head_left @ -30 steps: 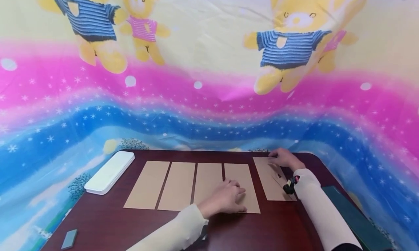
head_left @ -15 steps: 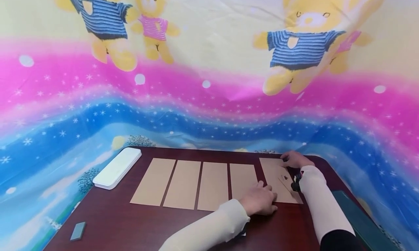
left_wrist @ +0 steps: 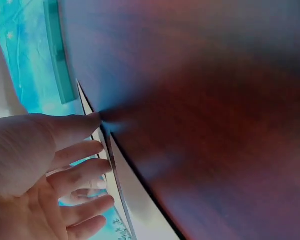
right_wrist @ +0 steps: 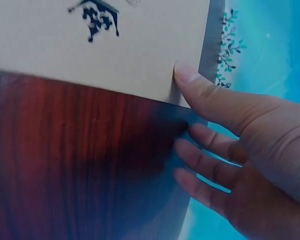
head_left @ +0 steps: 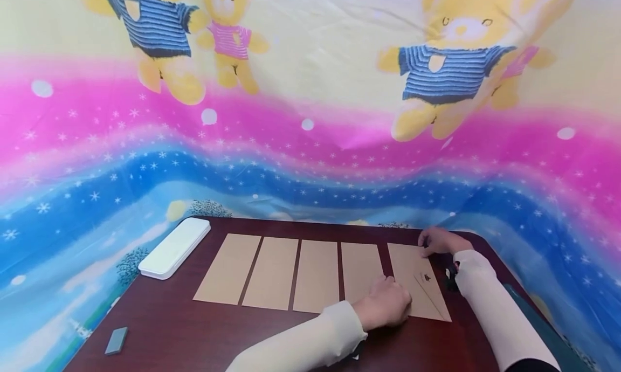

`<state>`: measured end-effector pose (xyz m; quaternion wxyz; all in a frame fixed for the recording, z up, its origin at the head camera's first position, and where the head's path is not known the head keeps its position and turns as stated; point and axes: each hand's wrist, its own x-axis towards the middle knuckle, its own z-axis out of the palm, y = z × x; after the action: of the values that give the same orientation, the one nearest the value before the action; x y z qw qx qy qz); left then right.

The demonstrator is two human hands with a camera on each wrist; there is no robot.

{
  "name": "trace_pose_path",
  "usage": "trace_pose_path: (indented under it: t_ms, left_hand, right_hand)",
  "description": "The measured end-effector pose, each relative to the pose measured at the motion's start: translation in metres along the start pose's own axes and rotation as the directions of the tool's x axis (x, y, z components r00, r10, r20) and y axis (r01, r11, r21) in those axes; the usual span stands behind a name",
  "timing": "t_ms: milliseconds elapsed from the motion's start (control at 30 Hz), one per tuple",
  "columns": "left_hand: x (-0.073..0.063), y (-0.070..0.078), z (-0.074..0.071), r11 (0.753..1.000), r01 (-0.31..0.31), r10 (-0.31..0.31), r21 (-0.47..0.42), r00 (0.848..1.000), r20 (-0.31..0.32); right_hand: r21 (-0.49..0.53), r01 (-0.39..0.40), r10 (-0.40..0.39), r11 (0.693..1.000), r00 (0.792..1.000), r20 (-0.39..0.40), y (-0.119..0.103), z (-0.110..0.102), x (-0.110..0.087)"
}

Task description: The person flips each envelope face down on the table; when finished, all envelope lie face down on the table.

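Observation:
Over the near left corner of the rightmost brown kraft sheet (head_left: 417,277), my left hand (head_left: 385,303) lies low. In the left wrist view its thumb touches that sheet's edge (left_wrist: 84,99), with the other fingers loosely bent and spread. At the far right corner, my right hand (head_left: 442,241) pinches the same sheet. The right wrist view shows the right thumb (right_wrist: 190,80) on top of the sheet and the other fingers beside its edge. A dark printed emblem (right_wrist: 96,17) marks the sheet, and a thin diagonal line runs near it.
Several plain brown sheets (head_left: 269,272) lie in a row to the left. A white case (head_left: 176,248) sits at the table's (head_left: 160,329) left edge, a small grey-green block (head_left: 116,341) nearer me. Behind my right arm lies a dark green flat object (head_left: 533,312). A printed curtain (head_left: 310,162) hangs behind.
The rightmost sheet has shifted toward me and slightly right. My left hand has moved right from the plain sheets to its near corner, and its fingers have drawn in. The view has turned slightly.

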<state>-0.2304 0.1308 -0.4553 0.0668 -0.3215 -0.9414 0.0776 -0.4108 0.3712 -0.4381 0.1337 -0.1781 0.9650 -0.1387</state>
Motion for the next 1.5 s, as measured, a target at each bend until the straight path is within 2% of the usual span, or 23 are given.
trace_pose_path:
  t_ms: [167, 300, 533, 667, 867, 1000, 1200, 1300, 1500]
  left_hand:
    - [-0.006, -0.002, 0.000, 0.999, -0.052, 0.052, -0.009, 0.998, -0.024]
    - [-0.006, -0.003, 0.000, 0.997, -0.059, 0.059, -0.041, 0.998, 0.003]
    - [0.001, 0.003, 0.003, 0.999, -0.012, 0.013, -0.038, 1.000, 0.027]
    - [0.006, 0.005, 0.003, 0.999, 0.012, -0.011, -0.031, 0.998, 0.054]
    - [0.007, 0.002, 0.001, 0.999, 0.038, -0.035, -0.034, 0.996, 0.085]
    - [0.006, -0.001, 0.000, 0.999, 0.001, 0.003, -0.046, 0.997, 0.083]
    - [0.004, -0.006, 0.000, 0.998, -0.040, 0.043, -0.045, 0.996, 0.076]
    - [0.002, -0.007, 0.001, 0.997, -0.055, 0.057, -0.050, 0.997, 0.050]
    - [0.000, -0.008, 0.005, 0.993, -0.093, 0.092, -0.075, 0.996, -0.015]
  right_hand:
    - [0.021, 0.038, -0.039, 0.999, 0.999, 0.014, -0.008, 0.000, -0.008]
    - [0.013, 0.033, -0.033, 0.999, 0.999, 0.007, -0.012, 0.000, -0.011]
    - [0.066, 0.043, -0.044, 0.997, 0.999, 0.022, -0.007, 0.005, -0.014]
    - [0.078, 0.056, -0.056, 0.995, 0.998, 0.000, -0.001, 0.003, -0.016]
    - [0.105, 0.187, -0.183, 0.977, 0.982, -0.047, 0.005, 0.001, -0.011]
    - [0.076, 0.220, -0.216, 0.973, 0.975, -0.058, 0.013, 0.008, -0.009]
    - [0.068, 0.182, -0.179, 0.981, 0.982, -0.059, 0.016, 0.007, -0.013]
    - [0.057, 0.196, -0.193, 0.979, 0.979, -0.063, 0.016, 0.001, -0.017]
    - [-0.044, 0.243, -0.247, 0.969, 0.963, -0.110, 0.015, -0.008, -0.025]
